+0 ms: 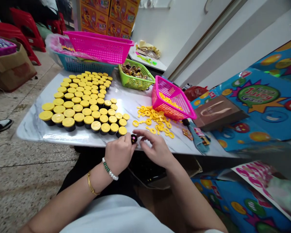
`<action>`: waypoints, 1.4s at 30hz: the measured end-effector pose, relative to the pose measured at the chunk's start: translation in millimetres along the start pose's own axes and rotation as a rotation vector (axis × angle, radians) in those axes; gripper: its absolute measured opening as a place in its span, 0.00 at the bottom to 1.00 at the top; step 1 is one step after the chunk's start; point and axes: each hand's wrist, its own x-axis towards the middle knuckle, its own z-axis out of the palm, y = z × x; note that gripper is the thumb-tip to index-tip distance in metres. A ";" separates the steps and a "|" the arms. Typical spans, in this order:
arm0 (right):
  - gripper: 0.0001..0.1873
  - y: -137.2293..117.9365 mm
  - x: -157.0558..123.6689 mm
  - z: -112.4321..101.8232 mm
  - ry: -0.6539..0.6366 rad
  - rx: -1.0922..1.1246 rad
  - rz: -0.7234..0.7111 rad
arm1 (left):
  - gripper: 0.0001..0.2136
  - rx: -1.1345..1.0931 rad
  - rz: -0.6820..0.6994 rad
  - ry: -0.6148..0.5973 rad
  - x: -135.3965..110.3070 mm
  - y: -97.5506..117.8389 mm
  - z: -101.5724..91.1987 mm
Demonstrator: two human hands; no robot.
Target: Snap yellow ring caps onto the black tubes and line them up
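At the table's front edge my left hand is closed around a small black cup, its round end with pink and yellow specks facing up. My right hand is just to the right of it, thumb and fingers apart, with nothing seen in it; whether a fingertip touches the cup I cannot tell. Rows of black cups with yellow lids stand upright on the left and middle of the table. Beyond my right hand lies a loose pile of yellow plastic ring-ended pieces.
A pink basket holds more yellow pieces. Behind it is a green basket with dark cups. A pink basket rests on a blue basket at the back left. A brown paper bag and blue printed boxes are right.
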 end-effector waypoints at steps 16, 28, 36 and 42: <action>0.12 50.2 -57.8 15.4 0.156 -0.291 -0.159 | 0.13 -0.079 0.030 -0.022 -8.8 -1.9 1.3; 0.12 -9.0 -5.4 -27.8 -0.215 0.231 0.128 | 0.13 -0.157 0.015 -0.093 -4.4 -4.2 -2.2; 0.23 -18.8 12.6 -15.8 -0.194 0.361 0.482 | 0.13 -0.211 0.049 -0.085 -4.1 -7.2 -0.4; 0.22 -12.0 22.9 -16.3 -0.305 0.507 0.521 | 0.13 -0.216 0.065 -0.095 -3.4 -8.1 0.1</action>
